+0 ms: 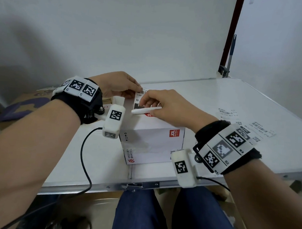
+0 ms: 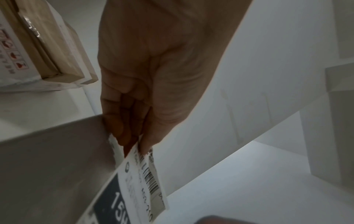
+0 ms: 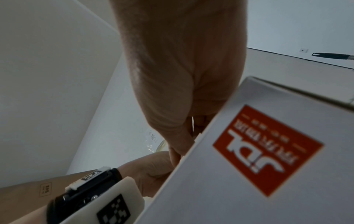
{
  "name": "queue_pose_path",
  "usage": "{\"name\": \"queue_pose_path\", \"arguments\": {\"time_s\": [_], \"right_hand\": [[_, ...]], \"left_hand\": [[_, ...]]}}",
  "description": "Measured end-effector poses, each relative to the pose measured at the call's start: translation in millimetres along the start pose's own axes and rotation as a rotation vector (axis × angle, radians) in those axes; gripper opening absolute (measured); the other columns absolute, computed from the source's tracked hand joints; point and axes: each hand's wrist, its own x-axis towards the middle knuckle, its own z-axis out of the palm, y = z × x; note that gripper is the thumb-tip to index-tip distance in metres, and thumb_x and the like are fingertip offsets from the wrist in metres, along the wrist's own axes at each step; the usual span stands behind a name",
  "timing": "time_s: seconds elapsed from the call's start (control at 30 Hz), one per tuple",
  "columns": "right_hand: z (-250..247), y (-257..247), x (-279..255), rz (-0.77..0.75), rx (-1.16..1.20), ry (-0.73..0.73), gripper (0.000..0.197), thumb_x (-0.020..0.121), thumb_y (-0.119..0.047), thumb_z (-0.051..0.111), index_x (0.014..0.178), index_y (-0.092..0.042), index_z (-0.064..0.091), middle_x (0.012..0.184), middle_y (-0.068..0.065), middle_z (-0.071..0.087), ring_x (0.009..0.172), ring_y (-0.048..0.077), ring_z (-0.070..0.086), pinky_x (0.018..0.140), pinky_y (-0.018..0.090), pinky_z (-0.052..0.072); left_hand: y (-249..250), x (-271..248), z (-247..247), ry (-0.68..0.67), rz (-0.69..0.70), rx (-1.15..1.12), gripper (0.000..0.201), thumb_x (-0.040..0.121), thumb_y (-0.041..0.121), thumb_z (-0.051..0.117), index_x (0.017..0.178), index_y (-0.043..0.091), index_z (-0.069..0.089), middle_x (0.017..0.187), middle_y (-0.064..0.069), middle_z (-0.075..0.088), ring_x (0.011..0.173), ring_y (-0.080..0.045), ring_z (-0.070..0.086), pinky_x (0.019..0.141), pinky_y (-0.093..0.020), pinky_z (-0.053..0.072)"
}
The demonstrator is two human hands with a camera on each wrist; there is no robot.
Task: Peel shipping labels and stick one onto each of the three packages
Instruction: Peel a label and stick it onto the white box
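Note:
A white box with a red logo stands in the middle of the table; the right wrist view shows its logo side. Above its top, both hands hold a shipping label with a barcode and a dark band. My left hand pinches the label's upper corner between thumb and fingers. My right hand grips the lower part, where a white strip curls into a roll. The box edge hides that hand's fingertips in the right wrist view.
Two more labels lie flat on the white table to the right. Another package sits just left of the box. A brown carton stands beyond the table's left side. A cable runs over the near edge.

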Motion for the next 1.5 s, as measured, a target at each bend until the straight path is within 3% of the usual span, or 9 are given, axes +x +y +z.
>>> {"name": "queue_pose_path", "arguments": {"time_s": [0.1, 0.37, 0.6, 0.77, 0.9, 1.0, 1.13, 1.27, 1.5], "right_hand": [[-1.3, -2.1, -0.4, 0.017, -0.029, -0.017, 0.028, 0.083, -0.003, 0.059, 0.102, -0.022, 0.067, 0.090, -0.007, 0.068, 0.074, 0.001, 0.059, 0.067, 0.003, 0.043], [-5.7, -5.7, -0.5, 0.082, -0.071, -0.070, 0.028, 0.080, -0.008, 0.063, 0.102, -0.024, 0.068, 0.089, -0.013, 0.065, 0.072, -0.008, 0.057, 0.070, 0.000, 0.043], [-6.0, -9.9, 0.9, 0.134, -0.095, -0.045, 0.030, 0.090, -0.012, 0.047, 0.095, -0.029, 0.071, 0.095, -0.008, 0.070, 0.091, 0.014, 0.064, 0.084, 0.026, 0.051], [-2.1, -11.4, 3.9, 0.150, -0.043, -0.056, 0.037, 0.086, -0.003, 0.043, 0.091, -0.024, 0.073, 0.084, -0.009, 0.068, 0.070, 0.004, 0.058, 0.080, 0.025, 0.053], [-2.4, -11.2, 4.4, 0.133, -0.115, -0.086, 0.031, 0.089, -0.009, 0.049, 0.097, -0.026, 0.073, 0.079, -0.015, 0.061, 0.075, 0.007, 0.060, 0.078, 0.023, 0.051], [-3.0, -11.2, 3.2, 0.076, -0.217, -0.112, 0.025, 0.093, -0.018, 0.053, 0.108, -0.026, 0.071, 0.092, -0.014, 0.057, 0.076, 0.003, 0.051, 0.068, 0.015, 0.039], [0.6, -13.2, 3.1, 0.030, -0.310, -0.114, 0.028, 0.093, -0.028, 0.054, 0.119, -0.027, 0.066, 0.112, -0.009, 0.061, 0.067, -0.005, 0.043, 0.070, 0.012, 0.028], [-0.5, -13.5, 0.7, 0.113, -0.269, -0.082, 0.029, 0.091, -0.033, 0.057, 0.118, -0.025, 0.066, 0.099, -0.010, 0.063, 0.083, 0.008, 0.057, 0.074, 0.019, 0.041], [-0.5, -8.7, 2.7, 0.151, -0.232, -0.075, 0.031, 0.087, -0.036, 0.060, 0.114, -0.024, 0.069, 0.121, -0.006, 0.064, 0.087, 0.005, 0.052, 0.077, 0.017, 0.038]], "left_hand": [[1.2, -0.8, 0.5, -0.001, -0.014, -0.012, 0.003, 0.088, 0.008, 0.066, 0.089, 0.008, 0.068, 0.072, 0.001, 0.068, 0.061, -0.006, 0.062, 0.057, -0.014, 0.051], [2.9, -1.1, 4.3, 0.017, -0.028, 0.011, 0.004, 0.087, 0.006, 0.066, 0.090, 0.005, 0.068, 0.074, -0.001, 0.066, 0.054, -0.002, 0.060, 0.056, -0.011, 0.051], [1.1, 0.1, 4.4, 0.013, -0.032, 0.013, 0.013, 0.087, 0.007, 0.066, 0.098, 0.002, 0.068, 0.080, -0.003, 0.068, 0.062, -0.005, 0.062, 0.059, -0.011, 0.052], [0.7, 0.3, 5.1, 0.024, -0.019, 0.025, 0.017, 0.088, 0.007, 0.065, 0.103, 0.000, 0.067, 0.078, -0.003, 0.066, 0.058, -0.003, 0.061, 0.056, -0.010, 0.051], [0.3, 0.3, 6.4, 0.036, -0.015, 0.042, 0.015, 0.089, 0.009, 0.065, 0.101, 0.000, 0.068, 0.080, -0.004, 0.066, 0.061, -0.005, 0.061, 0.056, -0.010, 0.050], [0.7, -0.5, 7.2, 0.030, -0.014, 0.040, 0.009, 0.089, 0.008, 0.064, 0.095, 0.003, 0.067, 0.081, -0.005, 0.066, 0.062, -0.007, 0.061, 0.054, -0.010, 0.050], [0.9, -1.6, 8.6, 0.044, -0.005, 0.073, 0.009, 0.089, 0.009, 0.064, 0.095, 0.003, 0.067, 0.077, -0.004, 0.064, 0.061, -0.007, 0.058, 0.053, -0.010, 0.049], [0.6, -2.2, 10.3, 0.065, 0.009, 0.133, 0.014, 0.090, 0.012, 0.064, 0.100, 0.002, 0.068, 0.081, -0.006, 0.065, 0.065, -0.010, 0.057, 0.053, -0.010, 0.049], [6.7, -12.7, 7.2, 0.009, -0.023, 0.035, 0.004, 0.093, 0.014, 0.059, 0.096, 0.012, 0.062, 0.084, -0.005, 0.068, 0.068, -0.013, 0.062, 0.061, -0.017, 0.054]]}}
